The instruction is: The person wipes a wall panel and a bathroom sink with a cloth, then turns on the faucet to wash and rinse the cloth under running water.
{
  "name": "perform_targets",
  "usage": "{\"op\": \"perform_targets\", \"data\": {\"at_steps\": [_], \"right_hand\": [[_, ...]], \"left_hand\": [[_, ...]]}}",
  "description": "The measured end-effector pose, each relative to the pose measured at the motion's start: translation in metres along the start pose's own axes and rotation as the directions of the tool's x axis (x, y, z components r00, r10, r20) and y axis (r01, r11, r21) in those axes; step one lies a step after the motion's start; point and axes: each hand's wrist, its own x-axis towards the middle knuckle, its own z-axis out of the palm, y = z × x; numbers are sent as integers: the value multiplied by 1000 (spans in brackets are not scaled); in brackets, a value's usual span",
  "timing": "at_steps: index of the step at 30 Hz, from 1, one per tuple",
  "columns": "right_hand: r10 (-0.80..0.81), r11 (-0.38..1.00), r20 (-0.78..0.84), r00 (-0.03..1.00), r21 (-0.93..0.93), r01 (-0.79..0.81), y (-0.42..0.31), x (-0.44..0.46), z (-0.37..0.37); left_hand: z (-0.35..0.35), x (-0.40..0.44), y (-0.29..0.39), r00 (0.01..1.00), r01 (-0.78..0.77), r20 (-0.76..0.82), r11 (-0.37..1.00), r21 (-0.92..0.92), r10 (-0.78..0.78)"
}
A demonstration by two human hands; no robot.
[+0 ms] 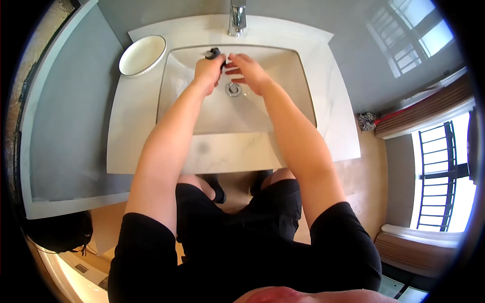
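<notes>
My left hand (207,73) is closed around a small black object (214,53) over the back left part of the white sink basin (202,113). What the object is cannot be made out. Close beside it, on the right, my right hand (247,71) has its fingers apart and pointing toward the left hand, with nothing seen in it. Both hands are above the round metal drain (233,89), below the chrome faucet (237,19).
An oval white dish (143,55) sits on the counter (129,118) left of the basin. A grey panel (70,111) stands at the left. To the right are a barred window (437,177) and a brown curtain (429,113). A black bag (60,232) lies at lower left.
</notes>
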Motion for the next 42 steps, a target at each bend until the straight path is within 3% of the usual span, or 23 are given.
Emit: {"op": "perform_targets", "data": {"at_steps": [7, 9, 11, 13, 14, 15, 17, 18, 19, 21, 23, 25, 26, 27, 29, 30, 33, 35, 37, 42], "right_hand": [[-20, 999, 92, 996, -31, 23, 0, -4, 10], [21, 1000, 82, 996, 19, -22, 1, 0, 9], [15, 997, 65, 998, 69, -20, 5, 1, 10], [9, 994, 45, 999, 110, -14, 4, 5, 9], [-42, 975, -24, 999, 219, 46, 5, 8, 8], [-83, 941, -98, 992, 320, 110, 8, 11, 7], [-123, 921, -123, 985, 356, 160, 7, 17, 3], [-123, 914, -152, 981, 367, 172, 8, 17, 1], [-119, 907, -183, 976, 380, 182, 9, 17, 0], [-128, 909, -185, 974, 371, 190, 4, 17, -1], [-88, 887, -179, 980, 434, 159, -11, 4, 3], [-146, 912, -207, 967, 352, 213, -2, 24, -3], [-102, 899, -217, 971, 398, 184, -1, 26, -3], [-16, 885, -202, 979, 452, 107, -7, 26, -4], [93, 902, -206, 974, 432, 5, -14, 25, -7], [86, 913, -199, 976, 407, 3, -16, 20, -7], [136, 900, -271, 953, 437, -4, -21, 11, -5], [138, 890, -293, 946, 455, 11, -18, 14, -9], [131, 837, -361, 923, 539, 92, -13, 20, -15], [200, 865, -432, 879, 499, 48, 6, 30, -28]], "left_hand": [[2, -3, -2, 996, -74, 63, 973, 219, 62], [5, -1, -8, 873, -470, 80, 789, 396, 481], [4, -2, -8, 900, -428, 114, 802, 417, 421], [8, -9, -5, 832, -552, 217, 719, 422, 511], [8, -1, -3, 824, -565, 366, 672, 479, 432], [11, 5, -10, 824, -565, 368, 675, 474, 431], [18, 8, -18, 658, -744, 359, 500, 444, 662], [16, 6, -16, 702, -675, 388, 385, 629, 597], [12, 4, -13, 704, -675, 388, 390, 626, 595], [4, -17, 8, 754, -599, 426, 257, 759, 499], [3, -12, 5, 749, -602, 410, 273, 751, 521], [-6, -5, 3, 686, -627, 208, 421, 655, 697], [-9, 1, -1, 621, -668, 88, 467, 579, 779], [-15, -1, 5, 622, -658, 73, 470, 588, 780], [-18, -5, 9, 739, -578, -7, 640, 505, 673], [-21, 0, 8, 752, -570, -9, 658, 493, 659], [-27, 9, 6, 724, -544, -11, 582, 605, 689], [-28, 6, 3, 724, -553, -18, 595, 583, 689], [-27, 6, 4, 743, -492, -66, 611, 620, 666], [-32, 30, -8, 799, -448, -3, 600, 663, 601]]}}
